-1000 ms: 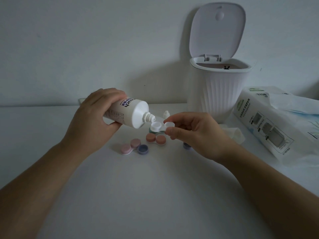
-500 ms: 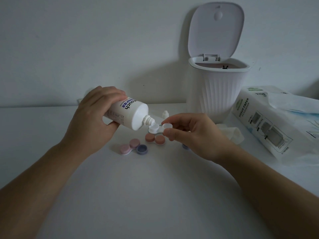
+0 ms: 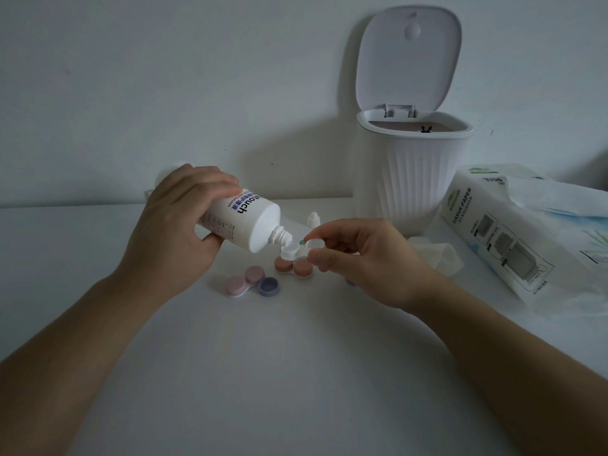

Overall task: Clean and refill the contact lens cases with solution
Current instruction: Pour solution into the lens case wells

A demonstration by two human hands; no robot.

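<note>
Left hand (image 3: pixel 174 232) gripping tilted bottle (image 3: pixel 245 222), right hand (image 3: pixel 365 258) pinching open case (image 3: pixel 301 250); hard squeeze risks overflow onto counter (image 3: pixel 296 357).

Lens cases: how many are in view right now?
3. A white lens case held in the right hand, an orange-capped case on the table below it, a pink-capped case further left. More may hide behind the hands.
</note>
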